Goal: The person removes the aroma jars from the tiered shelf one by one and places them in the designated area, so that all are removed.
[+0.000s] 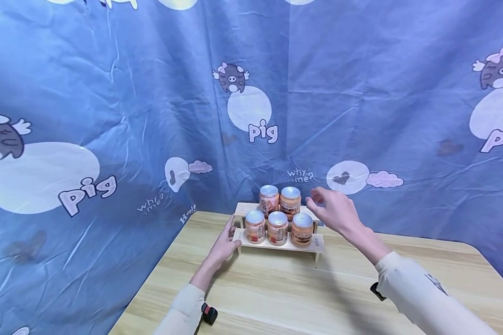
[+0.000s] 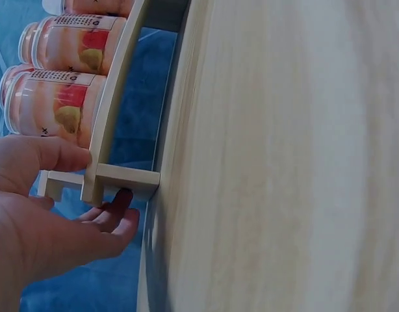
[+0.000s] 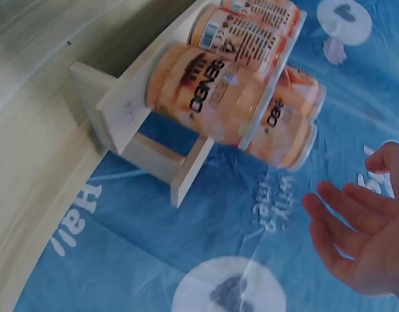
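Note:
A two-step wooden rack [image 1: 272, 245] holds orange jars with silver lids: three on the lower step, such as this front right jar [image 1: 302, 231], and two on the upper one, including the back right jar [image 1: 290, 203]. My left hand [image 1: 223, 244] grips the rack's left end; in the left wrist view the thumb of that hand [image 2: 50, 214] lies on the step's edge, with fingers curled beneath. My right hand [image 1: 334, 208] hovers right of the upper jars, holding nothing. The right wrist view shows the same hand [image 3: 365, 227], fingers loosely bent, apart from the jars [image 3: 199, 94].
The rack stands near the back edge of a light wooden table [image 1: 268, 288]. Behind and left of the table hangs a blue cloth [image 1: 151, 116] with pig prints. A dark band [image 1: 209, 314] is on the left wrist, and another [image 1: 377, 291] is on the right.

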`<move>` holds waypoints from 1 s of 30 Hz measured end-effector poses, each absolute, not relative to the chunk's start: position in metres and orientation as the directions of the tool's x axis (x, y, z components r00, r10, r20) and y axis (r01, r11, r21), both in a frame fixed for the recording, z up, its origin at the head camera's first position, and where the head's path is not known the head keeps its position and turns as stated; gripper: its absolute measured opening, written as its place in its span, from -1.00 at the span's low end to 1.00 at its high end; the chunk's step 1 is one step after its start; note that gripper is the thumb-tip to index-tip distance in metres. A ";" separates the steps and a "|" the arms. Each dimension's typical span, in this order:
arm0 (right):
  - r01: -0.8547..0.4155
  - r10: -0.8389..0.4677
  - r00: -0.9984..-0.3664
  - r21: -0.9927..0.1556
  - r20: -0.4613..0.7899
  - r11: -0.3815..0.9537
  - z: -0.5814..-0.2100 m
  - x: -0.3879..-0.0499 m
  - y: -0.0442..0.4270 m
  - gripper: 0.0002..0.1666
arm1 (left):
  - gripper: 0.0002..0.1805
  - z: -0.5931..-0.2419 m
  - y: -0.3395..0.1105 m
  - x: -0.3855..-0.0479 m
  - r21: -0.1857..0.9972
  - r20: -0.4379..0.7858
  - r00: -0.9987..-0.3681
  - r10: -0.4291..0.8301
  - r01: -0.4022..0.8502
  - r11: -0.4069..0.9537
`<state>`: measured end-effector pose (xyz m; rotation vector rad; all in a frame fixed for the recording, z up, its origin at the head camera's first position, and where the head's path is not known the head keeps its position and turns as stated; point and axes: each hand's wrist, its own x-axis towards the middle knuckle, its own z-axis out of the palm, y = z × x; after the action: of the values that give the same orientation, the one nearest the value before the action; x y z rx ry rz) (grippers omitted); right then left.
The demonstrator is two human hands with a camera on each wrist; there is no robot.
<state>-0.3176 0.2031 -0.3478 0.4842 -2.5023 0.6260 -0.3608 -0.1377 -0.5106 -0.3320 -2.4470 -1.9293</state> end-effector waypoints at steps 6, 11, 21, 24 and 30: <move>-0.379 -0.180 -0.876 -0.407 0.447 0.831 -0.343 -0.338 0.183 -0.68 | 0.14 -0.509 -0.137 -0.358 0.968 0.136 -0.980 0.143 0.163 0.191; -0.214 -0.106 -0.964 -0.480 0.243 0.851 -0.345 -0.350 0.174 -0.53 | 0.15 -0.511 -0.136 -0.356 0.975 0.127 -0.982 0.142 0.150 0.165; -0.228 -0.146 -0.972 -0.620 0.181 0.750 -0.365 -0.374 0.171 -0.13 | 0.17 -0.507 -0.131 -0.354 0.980 0.133 -0.983 0.126 0.149 0.133; -0.250 -0.157 -0.967 -0.656 0.199 0.712 -0.373 -0.379 0.175 0.05 | 0.17 -0.508 -0.130 -0.355 0.979 0.139 -0.982 0.131 0.156 0.133; -0.304 -0.144 -0.948 -0.665 0.285 0.682 -0.384 -0.384 0.173 -0.02 | 0.18 -0.509 -0.131 -0.355 0.980 0.131 -0.983 0.128 0.148 0.133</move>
<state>-0.3842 0.1729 -0.3836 0.3621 -2.6844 1.1176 -0.3547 -0.1315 -0.5094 -0.2874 -2.3534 -2.0377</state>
